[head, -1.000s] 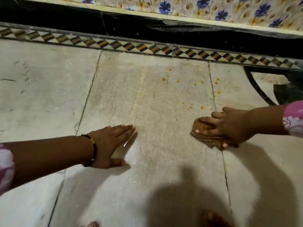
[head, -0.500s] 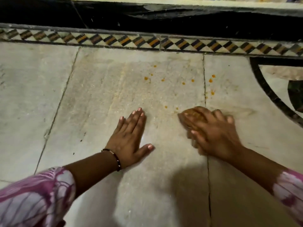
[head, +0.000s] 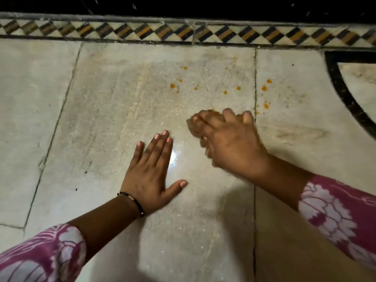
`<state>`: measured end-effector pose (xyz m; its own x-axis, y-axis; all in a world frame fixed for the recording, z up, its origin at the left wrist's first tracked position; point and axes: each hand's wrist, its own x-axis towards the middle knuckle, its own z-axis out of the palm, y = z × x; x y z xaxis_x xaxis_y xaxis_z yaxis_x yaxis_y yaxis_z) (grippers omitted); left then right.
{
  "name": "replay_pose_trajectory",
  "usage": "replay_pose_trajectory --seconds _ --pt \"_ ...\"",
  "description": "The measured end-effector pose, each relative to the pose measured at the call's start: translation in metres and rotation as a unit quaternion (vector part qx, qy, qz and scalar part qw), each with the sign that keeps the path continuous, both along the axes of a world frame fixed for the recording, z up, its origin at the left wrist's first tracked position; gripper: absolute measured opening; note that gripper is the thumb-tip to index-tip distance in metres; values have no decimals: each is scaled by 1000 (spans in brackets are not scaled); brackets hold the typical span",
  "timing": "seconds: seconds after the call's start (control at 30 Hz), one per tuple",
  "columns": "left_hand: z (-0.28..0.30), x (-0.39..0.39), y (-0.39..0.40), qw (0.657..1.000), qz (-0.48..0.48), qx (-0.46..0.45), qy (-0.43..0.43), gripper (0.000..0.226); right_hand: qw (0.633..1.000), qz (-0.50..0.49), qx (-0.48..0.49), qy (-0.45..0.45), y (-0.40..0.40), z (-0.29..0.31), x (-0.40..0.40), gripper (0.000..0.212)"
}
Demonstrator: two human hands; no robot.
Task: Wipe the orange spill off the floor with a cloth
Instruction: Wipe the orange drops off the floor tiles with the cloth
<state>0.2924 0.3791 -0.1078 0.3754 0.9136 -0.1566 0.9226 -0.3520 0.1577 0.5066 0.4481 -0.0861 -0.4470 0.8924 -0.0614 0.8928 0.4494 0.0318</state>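
Orange spill [head: 223,88] just beyond cloth-pressing right hand [head: 230,139]

Pale stone floor [head: 105,110] in big slabs with dark seams. Along the far edge, a border strip [head: 183,33] of black, orange and white diamonds under a black skirting [head: 203,6]. At right, a curved black inlay [head: 343,94]. Bright glare spot [head: 173,157] mid-floor.
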Motion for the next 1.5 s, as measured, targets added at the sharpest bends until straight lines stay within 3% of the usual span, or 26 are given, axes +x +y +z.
replay_pose_trajectory --seconds 0.13,0.27,0.37,0.47,0.57,0.63,0.73,0.87,0.97,1.07,1.2,1.33,1.5 --pt "-1 0 0 1000 3 12 -4 91 994 -103 3 37 -45 2 54 57" --pt "0 1 -2 1000 6 13 1 91 997 37 35 53 -102 6 29 59" --pt "0 1 -2 1000 7 7 5 91 992 93 27 78 -63 -1 -15 54" --pt "1 2 -2 1000 12 -3 8 90 998 16 12 62 5 -4 -24 70" --pt "2 1 -1 1000 10 -3 7 91 994 -95 13 59 24 -5 6 62" --pt "1 1 -1 1000 10 -2 4 91 995 -75 48 41 -3 -4 30 53" --pt "-2 0 -2 1000 7 6 1 91 998 -46 27 42 -52 -3 89 53" --pt "-2 1 -2 1000 8 7 8 91 980 -196 40 9 -41 6 165 53" --pt "0 1 -2 1000 10 -4 13 92 955 -289 59 25 3 6 154 55" --pt "1 3 -2 1000 8 -7 12 91 971 -233 40 38 16 5 94 56" --pt "-2 3 -3 1000 9 0 9 91 995 -104 -2 6 -52 -1 56 67" --pt "-4 2 -3 1000 9 10 2 91 979 -203 -32 16 -92 6 113 56" --pt "-2 2 -3 1000 11 8 0 92 955 -296 30 -15 -4 11 164 55"
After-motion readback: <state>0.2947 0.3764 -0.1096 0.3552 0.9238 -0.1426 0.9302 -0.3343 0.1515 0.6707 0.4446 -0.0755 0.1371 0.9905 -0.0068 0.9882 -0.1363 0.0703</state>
